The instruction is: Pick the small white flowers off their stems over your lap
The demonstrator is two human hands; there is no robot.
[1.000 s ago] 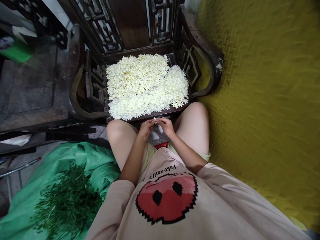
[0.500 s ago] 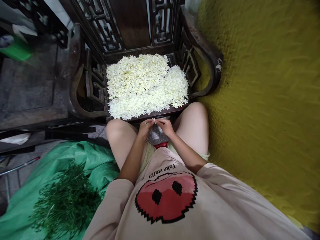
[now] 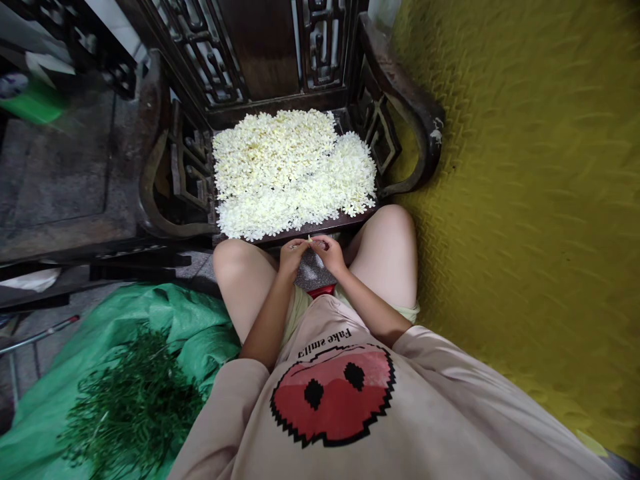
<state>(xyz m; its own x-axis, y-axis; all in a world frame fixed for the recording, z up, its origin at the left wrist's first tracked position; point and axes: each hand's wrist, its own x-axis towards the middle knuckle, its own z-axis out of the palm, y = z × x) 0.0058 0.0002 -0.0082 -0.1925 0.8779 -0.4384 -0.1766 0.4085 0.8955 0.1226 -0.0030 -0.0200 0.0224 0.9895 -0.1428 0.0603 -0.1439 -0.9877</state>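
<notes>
One small pale flower (image 3: 310,239) is pinched between left hand (image 3: 292,258) and right hand (image 3: 329,255), equally near. White blossoms (image 3: 290,170) lie beyond; its long axis is indeterminable

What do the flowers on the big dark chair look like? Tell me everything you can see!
The flowers are small and star-shaped, with open petals that look soft and fresh. Lots and lots lie heaped in a bumpy blanket across the seat of the carved wooden chair. The back patch is creamier and yellower; the front and right parts are whiter. Neither the left hand nor the right hand touches the heap.
</notes>
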